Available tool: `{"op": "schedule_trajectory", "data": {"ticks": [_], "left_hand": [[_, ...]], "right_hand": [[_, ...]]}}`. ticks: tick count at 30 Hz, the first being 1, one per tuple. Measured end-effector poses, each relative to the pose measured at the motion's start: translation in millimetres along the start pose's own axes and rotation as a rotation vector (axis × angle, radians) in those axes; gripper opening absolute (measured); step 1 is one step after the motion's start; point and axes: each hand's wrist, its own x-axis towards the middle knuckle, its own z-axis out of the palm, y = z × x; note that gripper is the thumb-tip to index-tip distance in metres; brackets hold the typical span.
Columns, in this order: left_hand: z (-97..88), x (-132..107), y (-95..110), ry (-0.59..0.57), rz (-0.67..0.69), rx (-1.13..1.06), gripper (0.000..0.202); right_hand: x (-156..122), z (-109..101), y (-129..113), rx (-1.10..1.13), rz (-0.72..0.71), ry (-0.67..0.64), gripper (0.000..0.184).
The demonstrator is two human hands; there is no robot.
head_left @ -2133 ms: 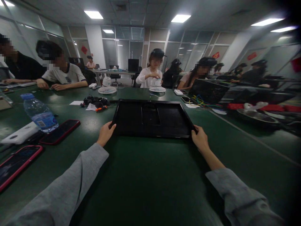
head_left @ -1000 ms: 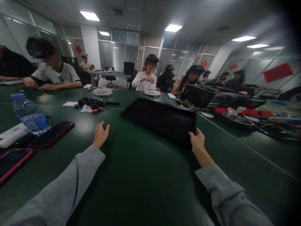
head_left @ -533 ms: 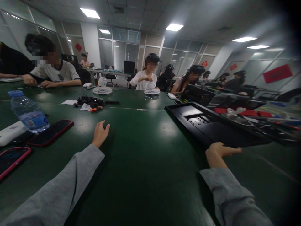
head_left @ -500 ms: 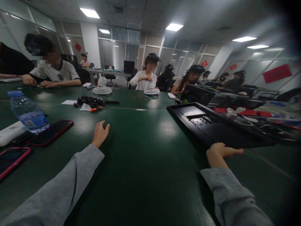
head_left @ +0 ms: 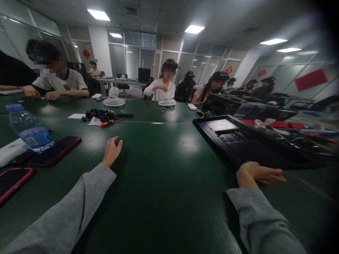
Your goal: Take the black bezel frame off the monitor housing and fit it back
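Note:
My left hand (head_left: 112, 151) rests on the green table (head_left: 159, 183), thumb and fingers apart, holding nothing. On the right lies a black rectangular panel with a raised rim (head_left: 254, 151), which looks like a monitor's back cover. My right hand (head_left: 258, 173) is at its near edge, fingers stretched out to the right along the rim. It seems to touch the edge without gripping it; the fingers' undersides are hidden.
At the left stand a water bottle (head_left: 34, 132) and a red-edged phone (head_left: 55, 151), with a pink-cased phone (head_left: 17, 181) nearer. A tangle of black parts (head_left: 99, 114) lies ahead. Cables and red items (head_left: 286, 125) crowd the right. Co-workers sit across, one behind a white fan (head_left: 167, 101).
The black panel has slid to the right along the table. My right hand has shifted slightly right with it, its fingers now straighter. My left hand has stayed nearly still.

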Motion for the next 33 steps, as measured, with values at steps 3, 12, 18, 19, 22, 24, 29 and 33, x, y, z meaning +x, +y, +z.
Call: {"op": "schedule_trajectory", "data": {"ticks": [3, 12, 18, 19, 22, 24, 29, 33], "left_hand": [[-0.2, 0, 0, 0.001, 0.004, 0.006, 0.051], [0.7, 0, 0, 0.016, 0.007, -0.009, 0.048], [-1.9, -1, 3, 0.012, -0.007, -0.037, 0.048], [-2.0, -1, 3, 0.017, -0.008, -0.048, 0.049], [-1.3, -1, 3, 0.043, -0.011, -0.097, 0.048], [-0.7, -1, 4, 0.069, -0.011, -0.14, 0.051], [-2.3, -4, 9, 0.125, -0.016, -0.254, 0.063], [-4.6, -5, 10, 0.092, 0.015, -0.298, 0.051]], "right_hand": [[-3, -3, -10, 0.024, 0.242, 0.199, 0.087], [-35, -8, -53, 0.108, -0.624, 0.226, 0.074], [-71, -6, -84, 0.12, -1.021, -0.006, 0.065], [-78, -7, -88, 0.131, -1.026, -0.023, 0.065], [-92, -10, -97, 0.187, -0.959, -0.038, 0.067], [-96, -10, -98, 0.248, -0.888, -0.079, 0.069], [-91, 5, -84, 0.242, -0.751, -0.329, 0.072], [-84, 23, -70, 0.148, -0.691, -0.481, 0.067]]}}
